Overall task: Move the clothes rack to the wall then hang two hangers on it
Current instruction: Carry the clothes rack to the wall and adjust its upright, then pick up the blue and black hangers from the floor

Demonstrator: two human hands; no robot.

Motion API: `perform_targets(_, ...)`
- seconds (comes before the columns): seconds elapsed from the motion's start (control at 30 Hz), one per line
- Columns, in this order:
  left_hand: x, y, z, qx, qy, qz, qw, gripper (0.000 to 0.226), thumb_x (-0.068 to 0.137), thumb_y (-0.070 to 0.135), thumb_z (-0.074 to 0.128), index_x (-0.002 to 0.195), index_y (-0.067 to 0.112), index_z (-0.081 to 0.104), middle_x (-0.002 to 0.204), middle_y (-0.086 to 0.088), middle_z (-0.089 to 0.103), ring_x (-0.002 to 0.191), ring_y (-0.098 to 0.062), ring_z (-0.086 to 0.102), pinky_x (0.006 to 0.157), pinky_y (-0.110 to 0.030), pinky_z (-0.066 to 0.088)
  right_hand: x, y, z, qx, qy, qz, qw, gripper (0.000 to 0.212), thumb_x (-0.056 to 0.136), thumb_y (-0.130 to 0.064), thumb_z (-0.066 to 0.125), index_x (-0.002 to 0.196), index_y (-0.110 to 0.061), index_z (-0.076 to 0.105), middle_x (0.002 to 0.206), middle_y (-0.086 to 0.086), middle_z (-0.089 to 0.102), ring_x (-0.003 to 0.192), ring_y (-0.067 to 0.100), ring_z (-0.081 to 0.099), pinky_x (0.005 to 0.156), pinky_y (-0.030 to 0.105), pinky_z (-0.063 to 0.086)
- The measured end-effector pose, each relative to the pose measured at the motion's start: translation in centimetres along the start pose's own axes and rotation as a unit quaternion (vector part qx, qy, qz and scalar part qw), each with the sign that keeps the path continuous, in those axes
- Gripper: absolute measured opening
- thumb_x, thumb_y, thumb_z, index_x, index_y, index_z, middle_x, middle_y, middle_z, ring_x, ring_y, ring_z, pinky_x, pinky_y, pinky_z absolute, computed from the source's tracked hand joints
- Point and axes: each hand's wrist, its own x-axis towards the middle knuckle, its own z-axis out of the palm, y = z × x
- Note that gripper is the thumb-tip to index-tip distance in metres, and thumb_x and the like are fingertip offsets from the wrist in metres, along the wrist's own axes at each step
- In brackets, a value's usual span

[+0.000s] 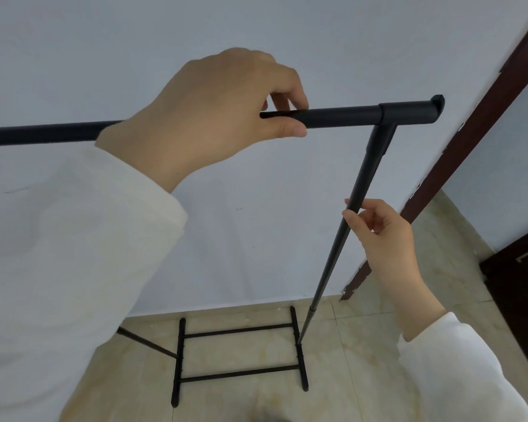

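Note:
A black metal clothes rack [345, 116] stands in front of a white wall [256, 239]. Its top bar runs across the view from the left edge to a capped end at the upper right. My left hand [208, 117] is wrapped around the top bar near its right part, thumb under it. My right hand [384, 239] pinches the right upright pole about halfway down, fingers and thumb on either side. The rack's base frame [238, 354] rests on the tiled floor close to the wall. No hanger is in view.
A dark brown door frame [457, 147] runs diagonally at the right, with a dark door [518, 300] beyond it. Beige floor tiles [363, 345] lie below. My white sleeves cover the lower left and lower right corners.

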Motion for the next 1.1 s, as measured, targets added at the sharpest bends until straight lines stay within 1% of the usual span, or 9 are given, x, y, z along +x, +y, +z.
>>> perform_targets(0.1, -1.4, -0.4, -0.1, -0.014, 0.038, 0.011, 0.999, 0.044, 0.08, 0.053, 0.048, 0.122, 0.04, 0.051, 0.106, 0.018, 0.05, 0.094, -0.003, 0.041, 0.078, -0.026, 0.032, -1.2, -0.4, 0.2, 0.042, 0.044, 0.011, 0.998, 0.018, 0.082, -0.023, 0.063, 0.089, -0.038, 0.054, 0.064, -0.005, 0.049, 0.059, 0.002, 0.047, 0.068, 0.018, 0.043)
perform_targets(0.23, -4.0, -1.5, -0.8, -0.063, 0.112, 0.017, 0.991, 0.042, 0.083, 0.048, 0.053, 0.123, 0.035, 0.052, 0.115, 0.013, 0.056, 0.099, -0.001, 0.039, 0.08, -0.023, 0.038, -3.5, -1.3, 1.1, 0.065, 0.124, -0.001, 0.99, 0.028, 0.082, -0.025, 0.063, 0.106, -0.025, 0.05, 0.068, -0.007, 0.051, 0.063, 0.004, 0.049, 0.071, 0.014, 0.045)
perform_targets(0.33, -6.6, -2.3, -1.4, -0.108, 0.149, 0.003, 0.983, 0.039, 0.084, 0.044, 0.053, 0.12, 0.031, 0.054, 0.11, 0.016, 0.057, 0.101, -0.002, 0.047, 0.08, -0.014, 0.037, -5.6, -2.4, 1.9, 0.094, 0.156, -0.013, 0.983, 0.016, 0.083, -0.025, 0.062, 0.091, -0.03, 0.049, 0.068, -0.007, 0.05, 0.063, 0.009, 0.047, 0.071, 0.021, 0.044)
perform_targets(0.43, -10.2, -3.1, -2.0, -0.187, 0.165, -0.033, 0.968, 0.033, 0.085, 0.035, 0.055, 0.117, 0.028, 0.056, 0.104, 0.018, 0.059, 0.098, -0.001, 0.054, 0.078, -0.011, 0.04, -7.8, -3.3, 3.6, 0.102, 0.131, -0.016, 0.986, 0.011, 0.084, -0.027, 0.06, 0.079, -0.032, 0.051, 0.067, -0.004, 0.049, 0.063, 0.012, 0.044, 0.064, 0.02, 0.043)
perform_targets(0.6, -17.4, -4.9, -1.7, -0.266, 0.161, -0.133, 0.941, 0.023, 0.086, 0.03, 0.057, 0.109, 0.032, 0.056, 0.099, 0.02, 0.063, 0.09, -0.001, 0.058, 0.075, -0.008, 0.041, -10.7, -4.8, 8.4, 0.119, 0.017, -0.006, 0.993, 0.01, 0.084, -0.029, 0.059, 0.077, -0.029, 0.053, 0.067, -0.003, 0.05, 0.059, 0.01, 0.044, 0.051, 0.005, 0.041)
perform_targets(0.73, -24.5, -6.4, -0.3, -0.356, 0.204, -0.305, 0.86, 0.017, 0.088, 0.023, 0.056, 0.103, 0.029, 0.059, 0.092, 0.013, 0.068, 0.083, -0.003, 0.064, 0.074, -0.015, 0.048, -13.4, -6.6, 13.2, 0.133, -0.112, -0.015, 0.985, 0.008, 0.084, -0.028, 0.059, 0.078, -0.028, 0.054, 0.07, -0.003, 0.052, 0.062, 0.009, 0.046, 0.05, 0.004, 0.041)
perform_targets(0.87, -33.5, -5.7, 1.4, -0.382, 0.285, -0.442, 0.76, 0.017, 0.09, 0.016, 0.052, 0.096, 0.031, 0.059, 0.084, 0.016, 0.067, 0.068, 0.008, 0.062, 0.065, -0.006, 0.043, -17.5, -7.8, 17.4, 0.15, -0.257, -0.039, 0.954, 0.008, 0.084, -0.027, 0.06, 0.077, -0.028, 0.055, 0.071, -0.004, 0.052, 0.063, 0.01, 0.047, 0.05, 0.005, 0.042)
perform_targets(0.97, -39.9, -3.1, 1.7, -0.359, 0.341, -0.515, 0.7, 0.014, 0.09, 0.022, 0.052, 0.092, 0.036, 0.056, 0.085, 0.017, 0.066, 0.068, 0.01, 0.062, 0.065, -0.005, 0.044, -21.9, -8.0, 19.5, 0.152, -0.35, -0.054, 0.923, 0.009, 0.084, -0.027, 0.06, 0.077, -0.028, 0.055, 0.071, -0.005, 0.052, 0.062, 0.009, 0.048, 0.051, 0.008, 0.043)
perform_targets(1.1, -46.6, 1.3, 1.1, -0.322, 0.398, -0.571, 0.641, 0.014, 0.091, 0.019, 0.052, 0.09, 0.033, 0.054, 0.084, 0.013, 0.065, 0.063, 0.011, 0.06, 0.06, -0.005, 0.043, -28.3, -8.8, 20.7, 0.154, -0.44, -0.061, 0.883, 0.007, 0.083, -0.028, 0.06, 0.078, -0.028, 0.055, 0.071, -0.007, 0.054, 0.06, 0.005, 0.05, 0.053, 0.008, 0.045)
